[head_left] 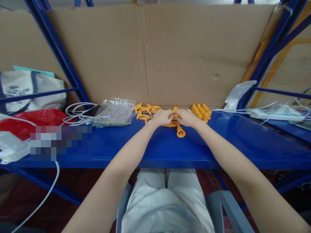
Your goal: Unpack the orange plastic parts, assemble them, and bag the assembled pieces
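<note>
My left hand [162,117] and my right hand [187,117] meet at the back middle of a blue shelf [155,145]. Both have their fingers curled on a small orange plastic part [175,119] held between them. An orange bell-shaped piece [180,132] sticks out toward me just below the hands. A loose pile of orange curved pieces [146,111] lies to the left of my left hand. A tight cluster of upright orange pieces [201,112] stands to the right of my right hand.
A cardboard sheet [165,51] walls the back. Clear plastic bags [114,111], a phone [93,111] and white cables [75,113] lie on the left, with a red bag [36,119] and white tote [29,89]. A white power strip [274,113] sits on the right.
</note>
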Available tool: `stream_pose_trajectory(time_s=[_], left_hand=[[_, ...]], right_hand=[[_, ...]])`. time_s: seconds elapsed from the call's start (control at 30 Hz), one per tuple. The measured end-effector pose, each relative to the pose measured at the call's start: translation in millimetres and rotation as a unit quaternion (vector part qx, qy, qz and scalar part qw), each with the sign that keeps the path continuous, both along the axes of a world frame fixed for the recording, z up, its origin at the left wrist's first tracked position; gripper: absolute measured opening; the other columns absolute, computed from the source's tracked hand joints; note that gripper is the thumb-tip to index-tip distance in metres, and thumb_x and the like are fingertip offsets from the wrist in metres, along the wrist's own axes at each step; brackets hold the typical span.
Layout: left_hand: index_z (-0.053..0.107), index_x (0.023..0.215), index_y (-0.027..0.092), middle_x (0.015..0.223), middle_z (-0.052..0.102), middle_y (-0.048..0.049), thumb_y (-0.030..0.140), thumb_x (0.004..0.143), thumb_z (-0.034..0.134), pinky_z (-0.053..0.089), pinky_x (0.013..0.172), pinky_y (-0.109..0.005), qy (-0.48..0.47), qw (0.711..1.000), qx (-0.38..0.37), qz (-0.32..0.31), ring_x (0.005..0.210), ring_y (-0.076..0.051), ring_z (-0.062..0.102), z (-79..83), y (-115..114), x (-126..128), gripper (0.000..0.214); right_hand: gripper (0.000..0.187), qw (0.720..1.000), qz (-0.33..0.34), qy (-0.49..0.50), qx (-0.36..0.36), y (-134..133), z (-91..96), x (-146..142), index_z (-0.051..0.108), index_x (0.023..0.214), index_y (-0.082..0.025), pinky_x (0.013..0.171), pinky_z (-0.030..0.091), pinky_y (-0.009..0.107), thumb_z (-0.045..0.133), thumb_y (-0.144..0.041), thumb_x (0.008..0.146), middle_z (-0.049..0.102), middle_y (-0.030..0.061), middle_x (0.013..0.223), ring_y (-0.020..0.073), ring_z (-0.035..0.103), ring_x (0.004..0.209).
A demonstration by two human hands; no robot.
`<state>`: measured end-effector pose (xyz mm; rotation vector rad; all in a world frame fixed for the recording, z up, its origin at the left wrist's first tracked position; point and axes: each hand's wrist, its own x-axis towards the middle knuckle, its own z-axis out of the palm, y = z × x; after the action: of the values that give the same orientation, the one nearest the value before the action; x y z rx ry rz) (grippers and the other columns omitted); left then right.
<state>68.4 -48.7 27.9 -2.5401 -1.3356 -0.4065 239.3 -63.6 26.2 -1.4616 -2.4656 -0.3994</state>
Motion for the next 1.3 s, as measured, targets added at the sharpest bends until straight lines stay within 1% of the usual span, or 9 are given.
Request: stream_pose_trajectory(time_s=[0.23, 0.4, 0.57, 0.7, 0.8, 0.97, 1.13, 1.2, 1.3], left_hand=[[0.069, 0.120, 0.021, 0.115, 0.076, -0.0104, 0.032, 0.097, 0.044, 0.052, 0.091, -0.036, -0.003, 1.000, -0.014, 0.008, 0.110, -0.028, 0.071, -0.8, -2.6, 5.2, 0.036], [0.071, 0.116, 0.022, 0.114, 0.077, -0.0097, 0.037, 0.098, 0.043, 0.052, 0.090, -0.036, -0.018, 0.999, -0.025, 0.020, 0.107, -0.028, 0.071, -0.5, -0.4, 2.6, 0.037], [0.073, 0.111, 0.022, 0.107, 0.078, -0.0095, 0.043, 0.097, 0.042, 0.052, 0.087, -0.034, -0.034, 0.998, -0.023, 0.045, 0.103, -0.028, 0.071, -2.3, 6.5, -5.5, 0.040], [0.075, 0.107, 0.022, 0.106, 0.078, -0.0090, 0.042, 0.094, 0.046, 0.052, 0.086, -0.033, -0.042, 0.997, -0.038, 0.050, 0.104, -0.028, 0.071, -2.2, 7.8, -9.2, 0.037], [0.076, 0.104, 0.021, 0.104, 0.078, -0.0094, 0.040, 0.092, 0.048, 0.052, 0.085, -0.033, -0.041, 0.997, -0.053, 0.047, 0.104, -0.028, 0.070, 0.3, 5.4, -9.7, 0.035], [0.077, 0.102, 0.020, 0.105, 0.078, -0.0104, 0.039, 0.092, 0.049, 0.052, 0.084, -0.033, -0.039, 0.996, -0.065, 0.045, 0.102, -0.028, 0.071, 2.9, 2.7, -9.7, 0.035], [0.077, 0.102, 0.021, 0.105, 0.078, -0.0101, 0.040, 0.091, 0.050, 0.053, 0.086, -0.034, -0.047, 0.996, -0.061, 0.043, 0.102, -0.028, 0.071, 0.9, 4.0, -9.7, 0.035], [0.077, 0.104, 0.021, 0.107, 0.078, -0.0106, 0.039, 0.091, 0.049, 0.053, 0.087, -0.035, -0.047, 0.996, -0.061, 0.043, 0.103, -0.028, 0.071, 0.6, 3.9, -9.6, 0.035], [0.077, 0.104, 0.020, 0.106, 0.078, -0.0112, 0.038, 0.092, 0.047, 0.053, 0.087, -0.035, -0.042, 0.996, -0.060, 0.041, 0.102, -0.028, 0.071, 1.2, 3.0, -9.4, 0.037]], right_hand=[[0.023, 0.999, -0.023, -0.016, 0.020, -0.9, 2.5, 0.6, 0.065, 0.115, -0.017, 0.092, 0.041, 0.041, 0.054, -0.022, 0.095, 0.071, 0.0158, 0.120, 0.0307, 0.063, 0.116], [0.026, 0.998, -0.040, -0.013, 0.042, 3.0, -0.2, 5.2, 0.061, 0.116, -0.016, 0.091, 0.040, 0.041, 0.060, -0.017, 0.090, 0.072, 0.0166, 0.118, 0.0314, 0.064, 0.114], [0.023, 0.996, -0.064, 0.006, 0.059, 12.1, -1.6, 19.5, 0.060, 0.112, -0.018, 0.089, 0.041, 0.042, 0.060, -0.020, 0.088, 0.073, 0.0168, 0.113, 0.0324, 0.064, 0.109], [0.022, 0.989, -0.102, 0.066, 0.087, 18.0, 3.5, 37.1, 0.063, 0.110, -0.019, 0.089, 0.043, 0.044, 0.058, -0.027, 0.090, 0.073, 0.0172, 0.111, 0.0333, 0.065, 0.107], [0.023, 0.975, -0.157, 0.119, 0.100, 20.9, 9.7, 53.2, 0.066, 0.108, -0.019, 0.090, 0.044, 0.046, 0.056, -0.031, 0.091, 0.072, 0.0169, 0.112, 0.0335, 0.064, 0.107], [0.030, 0.940, -0.257, 0.193, 0.114, 25.3, 14.6, 84.8, 0.069, 0.111, -0.018, 0.092, 0.046, 0.047, 0.057, -0.033, 0.089, 0.071, 0.0181, 0.117, 0.0336, 0.062, 0.111], [0.034, 0.892, -0.372, 0.250, 0.064, 26.6, 12.1, 111.5, 0.069, 0.116, -0.017, 0.094, 0.048, 0.046, 0.059, -0.032, 0.088, 0.070, 0.0196, 0.121, 0.0338, 0.063, 0.115], [0.035, 0.877, -0.393, 0.273, 0.050, 26.8, 11.1, 118.8, 0.069, 0.117, -0.015, 0.094, 0.050, 0.045, 0.060, -0.034, 0.088, 0.069, 0.0212, 0.123, 0.0344, 0.064, 0.116], [0.035, 0.868, -0.398, 0.292, 0.056, 28.0, 10.0, 126.6, 0.070, 0.112, -0.015, 0.092, 0.052, 0.045, 0.064, -0.037, 0.086, 0.070, 0.0229, 0.120, 0.0355, 0.065, 0.115]])
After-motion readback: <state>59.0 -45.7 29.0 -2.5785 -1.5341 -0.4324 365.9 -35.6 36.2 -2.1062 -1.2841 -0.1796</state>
